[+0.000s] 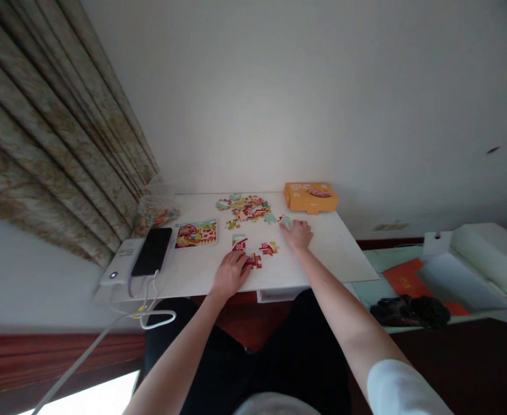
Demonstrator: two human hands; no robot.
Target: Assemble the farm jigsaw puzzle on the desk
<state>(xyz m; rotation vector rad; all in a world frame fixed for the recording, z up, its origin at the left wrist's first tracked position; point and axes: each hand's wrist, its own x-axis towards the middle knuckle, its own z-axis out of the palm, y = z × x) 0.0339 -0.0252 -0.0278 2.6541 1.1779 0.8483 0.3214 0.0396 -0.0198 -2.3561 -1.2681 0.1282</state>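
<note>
My left hand (231,272) rests near the front of the white table, fingers curled with a red puzzle piece (254,261) between thumb and fingers. Just beyond those fingers lies a red and pale green piece (238,242) with a white barn-door pattern. To the right sits a small red, yellow and green section (268,248). Farther right, my right hand (299,234) reaches forward, its fingertips closed on a pale green puzzle piece (286,221). Another pale green piece (271,218) lies beside it. Behind them spreads a pile of loose colourful pieces (248,208).
A farm picture card (196,233) lies left of the pieces. Beside it are a black phone (151,252) with cables, a white device (121,262) and a clear bag (158,213). An orange box (311,197) stands at the back right, by the wall.
</note>
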